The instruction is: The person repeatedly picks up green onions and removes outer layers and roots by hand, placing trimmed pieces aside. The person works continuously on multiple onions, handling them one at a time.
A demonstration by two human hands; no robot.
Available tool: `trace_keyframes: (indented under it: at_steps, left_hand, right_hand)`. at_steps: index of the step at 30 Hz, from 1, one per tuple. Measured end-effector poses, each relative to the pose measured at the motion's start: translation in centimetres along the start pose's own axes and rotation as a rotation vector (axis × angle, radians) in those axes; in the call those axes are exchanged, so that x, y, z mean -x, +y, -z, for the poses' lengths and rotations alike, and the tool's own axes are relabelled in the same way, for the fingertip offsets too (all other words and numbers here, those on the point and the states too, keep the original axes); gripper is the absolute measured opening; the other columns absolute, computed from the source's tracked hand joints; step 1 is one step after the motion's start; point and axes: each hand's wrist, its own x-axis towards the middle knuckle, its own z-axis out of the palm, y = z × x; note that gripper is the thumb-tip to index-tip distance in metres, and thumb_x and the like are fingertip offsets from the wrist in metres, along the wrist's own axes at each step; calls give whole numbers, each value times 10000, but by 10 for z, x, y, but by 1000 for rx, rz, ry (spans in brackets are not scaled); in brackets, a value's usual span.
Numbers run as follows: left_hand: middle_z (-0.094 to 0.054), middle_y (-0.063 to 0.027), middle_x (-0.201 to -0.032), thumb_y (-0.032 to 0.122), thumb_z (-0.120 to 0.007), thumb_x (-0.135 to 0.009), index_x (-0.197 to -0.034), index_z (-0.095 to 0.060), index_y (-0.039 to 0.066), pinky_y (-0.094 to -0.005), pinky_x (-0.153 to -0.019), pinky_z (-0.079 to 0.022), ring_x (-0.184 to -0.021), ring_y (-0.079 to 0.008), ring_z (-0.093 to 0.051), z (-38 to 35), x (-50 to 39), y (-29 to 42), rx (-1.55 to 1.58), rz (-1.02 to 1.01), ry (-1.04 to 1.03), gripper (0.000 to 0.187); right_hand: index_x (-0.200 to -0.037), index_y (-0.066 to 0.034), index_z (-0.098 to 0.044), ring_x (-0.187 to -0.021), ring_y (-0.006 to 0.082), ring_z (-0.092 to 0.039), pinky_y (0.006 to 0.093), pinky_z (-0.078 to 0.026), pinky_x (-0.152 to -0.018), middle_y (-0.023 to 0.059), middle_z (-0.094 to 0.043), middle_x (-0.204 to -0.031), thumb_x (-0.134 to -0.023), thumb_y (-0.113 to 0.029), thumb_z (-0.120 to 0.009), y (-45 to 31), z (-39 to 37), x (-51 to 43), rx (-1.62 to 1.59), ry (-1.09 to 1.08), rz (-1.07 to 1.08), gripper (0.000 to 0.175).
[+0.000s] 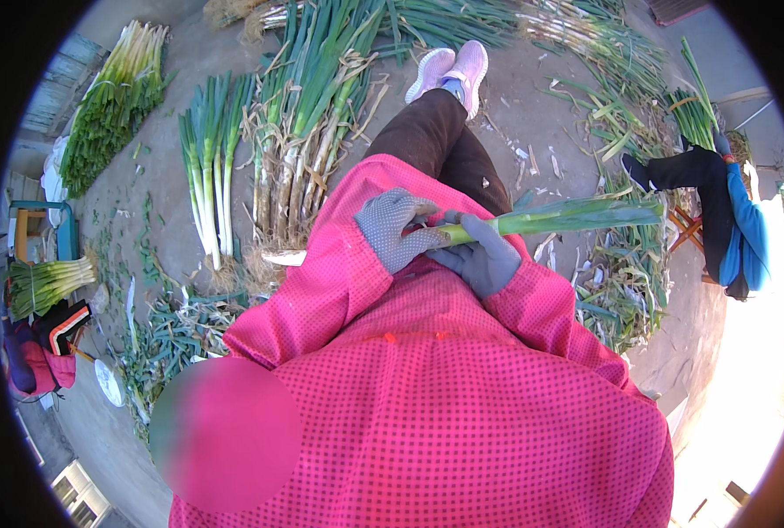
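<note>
A green onion stalk [550, 216] lies across my lap, its leafy end pointing right. Its pale lower part is between my two gloved hands. My left hand [395, 228], in a grey dotted glove, pinches the stalk near its lower end with thumb and finger. Around the stalk a little farther right, my right hand [481, 254] has its thumb over the top and fingers beneath. The stalk's root end is hidden by the hands. Left of my legs lie several peeled green onions [210, 165], roots towards me, beside a pile of unpeeled ones [293, 158].
A tied green onion bundle [118, 105] lies at the upper left. Leaf scraps [174, 336] cover the floor at left, and more trimmings [623, 284] lie at right. Another person [738, 218] sits at the far right beside onions. A second person [39, 356] is partly visible at far left.
</note>
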Motion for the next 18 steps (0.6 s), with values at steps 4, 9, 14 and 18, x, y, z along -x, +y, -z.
trace_keyframes:
  at_steps: [4, 9, 14, 18]
  left_hand:
    - [-582, -155, -895, 198, -530, -851, -977, -640, 63, -381, -775, -449, -856, -307, -577, -7, -13, 1, -108, -69, -139, 215]
    - [-607, -163, -879, 240, -477, -852, -946, -662, 107, -439, -763, -456, -815, -333, -590, -17, -14, -1, -165, -18, -162, 246]
    - [-591, -146, -853, 187, -490, -865, -911, -642, 71, -401, -744, -447, -793, -299, -583, -18, -7, -6, -145, -61, -43, 197]
    - [-600, -103, -843, 127, -490, -889, -902, -632, 34, -319, -702, -463, -766, -219, -592, -15, -4, -11, 439, 144, 227, 170]
  right_hand:
    - [-1175, 23, -488, -1051, 270, -559, 416, -458, -928, 153, -566, -1117, -896, -285, -538, 3, -3, 0, 5, -37, 6, 419]
    - [-1175, 44, -481, -1070, 280, -547, 428, -445, -947, 169, -551, -1153, -893, -264, -551, 6, -9, 1, -24, 72, 11, 424]
    - [-1142, 36, -506, -1066, 277, -548, 428, -453, -942, 165, -560, -1129, -884, -272, -567, 7, -10, 0, 4, -20, 33, 406]
    - [-1127, 29, -518, -1058, 277, -552, 425, -476, -913, 160, -569, -1098, -879, -285, -573, 7, -5, 2, -30, 151, -20, 404]
